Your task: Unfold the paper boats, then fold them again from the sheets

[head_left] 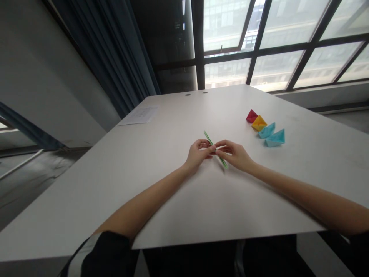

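Just above the middle of the table, both hands meet on a thin green strip [224, 162], which looks like folded paper seen nearly edge-on. It slants from upper left to lower right. My left hand [199, 152] pinches it near its middle from the left. From the right, the fingertips of my right hand [235, 154] press on it right beside the left thumb. The fingers cover the strip's middle part. To the right of my hands stand a red paper boat [251, 116], a yellow paper boat [259, 123] and two light blue paper boats [276, 138] in a slanting row.
The white table [161, 215] reaches from my body toward the windows [227, 73]. A printed sheet of paper [140, 115] lies at its far left edge. Behind that hangs a dark blue curtain [115, 50]. Two small round fittings sit near the far edge.
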